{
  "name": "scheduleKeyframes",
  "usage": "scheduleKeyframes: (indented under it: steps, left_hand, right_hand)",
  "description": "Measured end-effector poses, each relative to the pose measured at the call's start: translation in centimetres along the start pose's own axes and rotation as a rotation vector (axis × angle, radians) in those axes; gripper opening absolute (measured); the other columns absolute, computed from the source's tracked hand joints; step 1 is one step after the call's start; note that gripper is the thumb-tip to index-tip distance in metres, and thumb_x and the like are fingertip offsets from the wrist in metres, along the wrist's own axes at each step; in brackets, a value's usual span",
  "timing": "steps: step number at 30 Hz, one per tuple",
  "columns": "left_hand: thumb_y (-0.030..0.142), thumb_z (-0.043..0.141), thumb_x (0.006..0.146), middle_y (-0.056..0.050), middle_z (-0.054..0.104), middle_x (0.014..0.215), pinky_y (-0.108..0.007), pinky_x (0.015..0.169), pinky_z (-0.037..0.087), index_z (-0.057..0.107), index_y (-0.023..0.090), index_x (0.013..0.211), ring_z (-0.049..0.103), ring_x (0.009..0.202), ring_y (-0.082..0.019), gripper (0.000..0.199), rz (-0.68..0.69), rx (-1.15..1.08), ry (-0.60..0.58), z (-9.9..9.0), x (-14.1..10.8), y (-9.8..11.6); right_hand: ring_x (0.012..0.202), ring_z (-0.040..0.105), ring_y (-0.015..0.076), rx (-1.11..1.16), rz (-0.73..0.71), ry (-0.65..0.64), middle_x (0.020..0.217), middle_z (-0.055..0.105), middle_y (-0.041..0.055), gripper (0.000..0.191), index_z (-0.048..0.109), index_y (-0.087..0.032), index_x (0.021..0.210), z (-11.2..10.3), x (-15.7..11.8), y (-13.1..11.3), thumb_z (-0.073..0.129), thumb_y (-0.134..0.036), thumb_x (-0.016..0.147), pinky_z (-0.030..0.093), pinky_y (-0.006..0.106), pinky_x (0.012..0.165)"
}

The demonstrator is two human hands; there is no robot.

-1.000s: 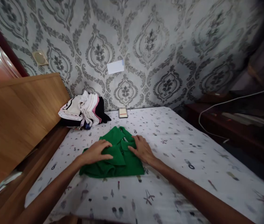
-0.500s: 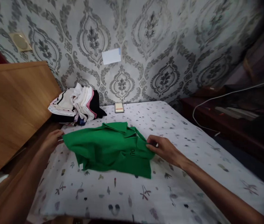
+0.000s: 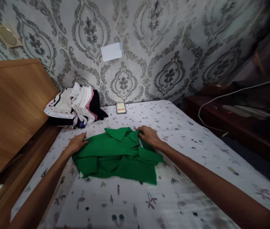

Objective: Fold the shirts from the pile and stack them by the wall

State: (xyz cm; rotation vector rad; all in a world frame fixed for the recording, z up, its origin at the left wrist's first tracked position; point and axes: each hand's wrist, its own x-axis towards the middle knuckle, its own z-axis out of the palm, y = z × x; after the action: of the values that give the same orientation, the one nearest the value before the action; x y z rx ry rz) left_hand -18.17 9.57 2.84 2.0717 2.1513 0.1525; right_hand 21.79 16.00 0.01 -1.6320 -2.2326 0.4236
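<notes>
A green collared shirt (image 3: 116, 156) lies partly folded on the patterned white sheet (image 3: 116, 210), its collar toward the wall and some dark lettering partly hidden in a crease. My left hand (image 3: 77, 143) grips the shirt's upper left edge, thumb on top of the cloth. At the collar's right side, my right hand (image 3: 148, 136) is closed on the fabric near the shoulder. The lower edge of the shirt spreads toward me, and a small white tag shows at its lower left corner.
A pile of folded clothes (image 3: 77, 105) sits at the back left beside a wooden panel (image 3: 13, 105). Near the wall lies a small framed card-like item (image 3: 121, 108). On the right, a white cable (image 3: 204, 106) runs across a dark red ledge (image 3: 197, 108).
My left hand has moved right and inward along the shirt's left edge. My right hand has shifted from the right side up to the collar. The shirt's left side is drawn in.
</notes>
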Motion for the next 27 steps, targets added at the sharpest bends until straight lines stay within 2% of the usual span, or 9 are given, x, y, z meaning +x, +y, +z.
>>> scheduleKeyframes:
  steps: [3,8,12,15,17,20,22,24,27]
  left_hand:
    - [0.028,0.058,0.079,-0.005,0.07,0.087,-0.033,0.073,0.046,0.062,0.022,0.08,0.065,0.087,-0.027,0.007,0.042,0.052,-0.037,-1.2,1.4,0.7]
    - [0.022,0.042,0.091,-0.016,0.064,0.116,-0.043,0.088,0.045,0.061,0.018,0.109,0.057,0.112,-0.034,0.027,0.03,0.221,0.358,-3.6,4.2,3.0]
    - [0.021,0.045,0.09,-0.018,0.061,0.116,-0.046,0.092,0.046,0.059,0.015,0.115,0.056,0.111,-0.034,0.029,0.069,0.184,0.377,-2.7,4.0,4.7]
    - [0.026,0.043,0.095,-0.012,0.061,0.108,-0.041,0.092,0.048,0.06,0.017,0.108,0.058,0.105,-0.028,0.023,0.265,0.001,0.265,-1.4,0.9,5.1]
    - [0.033,0.04,0.099,-0.008,0.061,0.104,-0.036,0.089,0.049,0.06,0.02,0.105,0.059,0.1,-0.023,0.024,0.438,-0.115,0.099,-1.1,-2.2,5.1]
    - [0.041,0.043,0.101,-0.007,0.063,0.111,-0.032,0.088,0.049,0.06,0.024,0.114,0.059,0.104,-0.021,0.027,0.596,-0.15,-0.101,-1.2,-6.8,5.0]
    - [0.044,0.051,0.099,-0.007,0.061,0.125,-0.035,0.093,0.048,0.058,0.027,0.123,0.056,0.116,-0.024,0.03,0.647,-0.088,-0.125,-1.1,-9.1,4.9]
    - [0.041,0.057,0.096,-0.008,0.057,0.137,-0.043,0.1,0.045,0.058,0.028,0.126,0.048,0.129,-0.029,0.032,0.685,0.021,-0.091,-0.6,-10.4,4.6]
    - [0.025,0.054,0.096,-0.009,0.061,0.135,-0.057,0.11,0.034,0.062,0.024,0.118,0.043,0.136,-0.034,0.024,0.7,0.214,0.023,0.5,-10.9,4.1]
  right_hand:
    - [0.089,0.066,0.0218,0.058,0.033,0.06,0.094,0.075,0.004,0.033,0.075,-0.024,0.108,-0.6,1.0,1.3,0.054,-0.018,0.082,0.047,0.028,0.076]
    - [0.081,0.066,0.019,0.138,0.131,0.183,0.091,0.074,0.0044,0.037,0.071,-0.02,0.116,-2.0,4.6,3.1,0.048,-0.02,0.086,0.049,0.027,0.071]
    - [0.081,0.067,0.0205,0.159,0.183,0.195,0.095,0.072,0.0081,0.041,0.066,-0.015,0.122,-1.8,5.6,3.8,0.058,-0.024,0.082,0.052,0.03,0.074]
    - [0.095,0.066,0.0253,0.149,0.12,0.253,0.11,0.067,0.0135,0.044,0.062,-0.015,0.126,-1.6,2.2,3.4,0.059,-0.028,0.085,0.053,0.037,0.084]
    - [0.105,0.063,0.0278,0.137,-0.069,0.302,0.115,0.064,0.0137,0.035,0.064,-0.018,0.12,-1.6,-2.0,2.4,0.054,-0.035,0.091,0.052,0.042,0.089]
    - [0.108,0.061,0.0257,0.151,-0.397,0.186,0.118,0.063,0.0127,0.033,0.064,-0.021,0.117,-1.5,-9.0,0.1,0.044,-0.04,0.1,0.053,0.042,0.089]
    - [0.109,0.061,0.0285,0.058,-0.508,0.113,0.123,0.063,0.0144,0.043,0.056,-0.021,0.133,-1.1,-12.6,-1.3,0.052,-0.044,0.097,0.054,0.044,0.087]
    - [0.105,0.062,0.03,-0.043,-0.501,0.096,0.119,0.065,0.0155,0.052,0.049,-0.019,0.142,-0.4,-14.6,-2.1,0.056,-0.038,0.095,0.055,0.045,0.083]
    - [0.092,0.065,0.0271,-0.115,-0.431,0.066,0.103,0.069,0.0121,0.039,0.057,-0.017,0.131,0.4,-14.7,-2.3,0.053,-0.019,0.092,0.055,0.043,0.078]
